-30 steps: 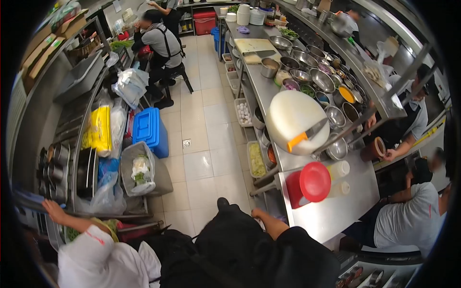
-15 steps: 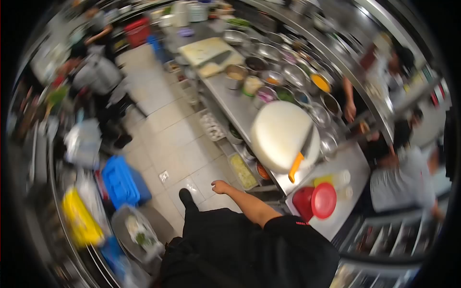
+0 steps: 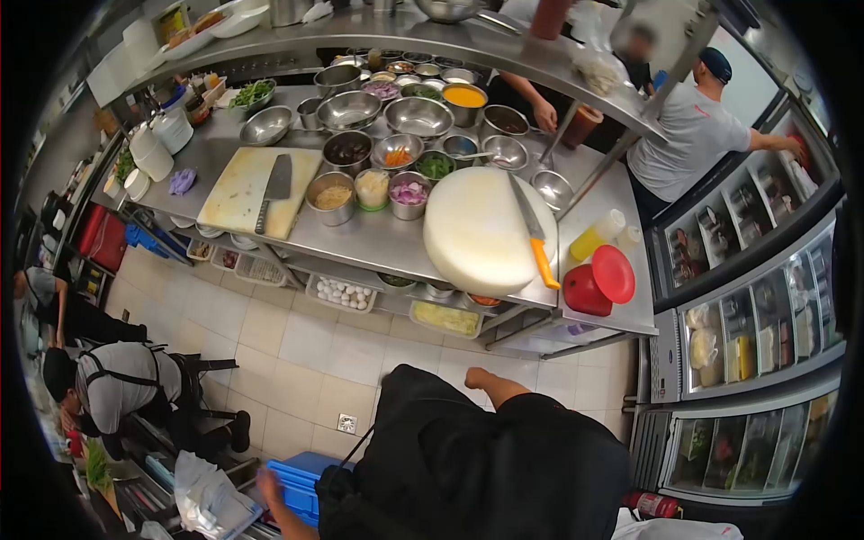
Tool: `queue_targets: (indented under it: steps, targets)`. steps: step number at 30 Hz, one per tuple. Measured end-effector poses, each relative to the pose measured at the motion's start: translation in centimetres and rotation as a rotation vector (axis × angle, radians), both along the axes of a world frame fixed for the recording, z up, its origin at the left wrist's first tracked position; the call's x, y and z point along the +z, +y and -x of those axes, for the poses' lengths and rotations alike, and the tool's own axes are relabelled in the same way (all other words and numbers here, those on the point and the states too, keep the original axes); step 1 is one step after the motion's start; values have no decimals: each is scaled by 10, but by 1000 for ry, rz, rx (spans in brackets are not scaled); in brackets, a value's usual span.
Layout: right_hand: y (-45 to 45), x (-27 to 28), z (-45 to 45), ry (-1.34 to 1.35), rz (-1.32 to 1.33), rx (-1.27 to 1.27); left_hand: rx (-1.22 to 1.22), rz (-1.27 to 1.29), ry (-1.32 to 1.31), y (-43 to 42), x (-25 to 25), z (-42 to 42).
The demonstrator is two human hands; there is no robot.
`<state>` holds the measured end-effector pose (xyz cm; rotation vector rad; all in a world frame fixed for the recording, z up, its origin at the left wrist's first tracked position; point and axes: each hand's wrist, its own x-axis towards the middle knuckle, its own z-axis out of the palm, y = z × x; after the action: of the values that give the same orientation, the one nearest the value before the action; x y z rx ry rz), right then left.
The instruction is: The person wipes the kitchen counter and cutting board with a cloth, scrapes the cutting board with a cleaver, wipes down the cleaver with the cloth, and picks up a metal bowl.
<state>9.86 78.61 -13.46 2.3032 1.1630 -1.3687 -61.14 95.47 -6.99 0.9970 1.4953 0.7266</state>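
Observation:
My right hand (image 3: 477, 378) hangs low above the tiled floor, between my dark apron and the steel prep counter (image 3: 378, 241). It looks compact, with its fingers turned from view, and nothing shows in it. At the lower left my left hand (image 3: 268, 488) is blurred beside a blue bin (image 3: 306, 481); whether they touch I cannot tell. On the counter, a knife with an orange handle (image 3: 543, 262) lies across a thick round white cutting block (image 3: 468, 236). A cleaver (image 3: 278, 180) rests on a rectangular cutting board (image 3: 229, 196).
Metal bowls and pots of ingredients, including red onion (image 3: 409, 193), crowd the counter. A red container (image 3: 587, 288) stands at its right end. Glass-door fridges (image 3: 751, 346) line the right, where a person in grey (image 3: 679, 139) reaches in. Another person (image 3: 126, 378) bends at the lower left.
My view has turned so the counter now runs across the front. My left hand has come into sight beside the blue bin. My right hand still hangs low.

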Motion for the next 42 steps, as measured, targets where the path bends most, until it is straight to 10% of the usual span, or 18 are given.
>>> queue_targets:
  steps: [3,5,6,8,14,24,34,39,42]
  targets:
    - [13,-34,33,34,164,-4,89,-112,335,117,48,-59]
    - [49,-54,49,294,343,-46,-67,-67,-27,198,4,-53]
    - [67,-89,52,398,345,-130,-190,-99,368,223,-28,-58]
    - [131,-80,66,499,178,-77,-365,-19,475,262,85,-132]
    - [305,-83,101,466,12,-170,-610,94,601,408,129,-163]
    - [459,-39,130,419,-22,-641,-337,-189,326,757,201,-233]
    - [497,-9,288,258,-202,-1499,-158,-336,1014,1068,105,-334]
    - [624,25,422,249,-235,-1620,-549,-1054,743,1173,46,-367]
    - [650,-43,475,22,-373,-1272,-682,-1176,510,1179,58,-430]
